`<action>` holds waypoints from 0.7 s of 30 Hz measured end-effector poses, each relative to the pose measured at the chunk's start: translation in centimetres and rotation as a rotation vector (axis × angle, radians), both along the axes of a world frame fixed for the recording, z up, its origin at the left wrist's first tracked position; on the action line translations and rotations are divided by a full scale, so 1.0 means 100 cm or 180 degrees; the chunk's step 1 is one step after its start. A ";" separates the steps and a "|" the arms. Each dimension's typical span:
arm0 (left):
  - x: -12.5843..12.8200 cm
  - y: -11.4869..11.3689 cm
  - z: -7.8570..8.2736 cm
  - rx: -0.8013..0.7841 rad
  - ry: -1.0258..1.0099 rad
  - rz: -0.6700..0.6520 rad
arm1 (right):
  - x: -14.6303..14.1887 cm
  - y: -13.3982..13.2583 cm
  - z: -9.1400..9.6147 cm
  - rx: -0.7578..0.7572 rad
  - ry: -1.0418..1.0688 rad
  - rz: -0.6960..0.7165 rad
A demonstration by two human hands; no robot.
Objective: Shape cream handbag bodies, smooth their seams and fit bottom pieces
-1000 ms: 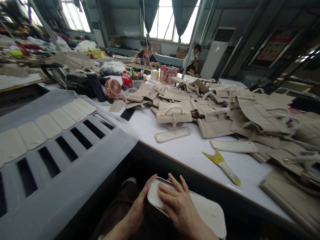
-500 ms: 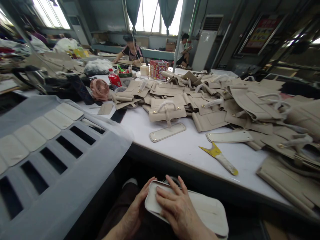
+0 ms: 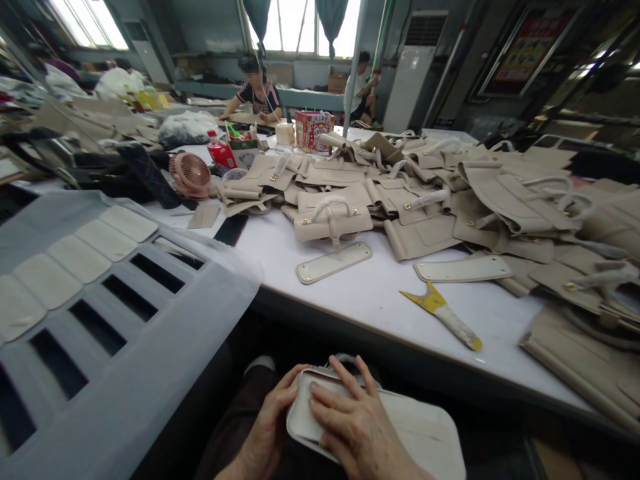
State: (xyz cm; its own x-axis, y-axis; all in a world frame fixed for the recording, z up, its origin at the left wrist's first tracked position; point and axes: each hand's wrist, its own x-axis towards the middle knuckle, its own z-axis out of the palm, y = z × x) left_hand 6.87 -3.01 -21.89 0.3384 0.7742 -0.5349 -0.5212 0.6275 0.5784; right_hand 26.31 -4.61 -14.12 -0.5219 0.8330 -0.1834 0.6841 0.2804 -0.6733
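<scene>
A pale beige handbag (image 3: 417,417) lies across my lap below the table edge, its long rounded panel and raised rim facing up. My left hand (image 3: 270,420) is closed round its left end, with the thumb side along the rim. Flat on the panel near that same end rests my right hand (image 3: 353,420), fingers stretched and slightly spread. Part of a wrapped handle shows behind the right fingertips. The bag's underside is hidden.
On the white table (image 3: 350,300) lie a yellow-tipped tool (image 3: 443,313), two base strips (image 3: 335,262) and a heap of beige bag pieces (image 3: 415,200). At left, a grey sheet (image 3: 165,347) carries pale panels (image 3: 80,257). A pink fan (image 3: 190,175) stands behind; a person (image 3: 257,93) sits across.
The view has shifted slightly. Both hands stay at the left end of the bag, with the right fingers pressed on the panel in nearly the same spot.
</scene>
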 end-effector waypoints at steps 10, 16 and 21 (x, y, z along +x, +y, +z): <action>-0.006 0.016 -0.013 0.0974 0.0854 -0.0451 | -0.001 -0.001 0.005 0.0211 -0.0013 -0.0152; 0.000 0.012 0.002 0.0494 0.0278 -0.0396 | -0.005 -0.008 0.006 0.0321 -0.0009 -0.0276; -0.001 0.014 0.007 0.0613 0.0497 -0.0594 | -0.005 -0.012 0.006 0.0438 0.0095 -0.0482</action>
State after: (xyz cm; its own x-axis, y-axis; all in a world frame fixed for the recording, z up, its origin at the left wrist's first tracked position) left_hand 6.74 -1.60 -21.22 0.4095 0.7986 -0.4411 -0.3027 0.5751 0.7601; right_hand 25.77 -5.77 -13.49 -0.3924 0.9185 -0.0488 0.7058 0.2666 -0.6563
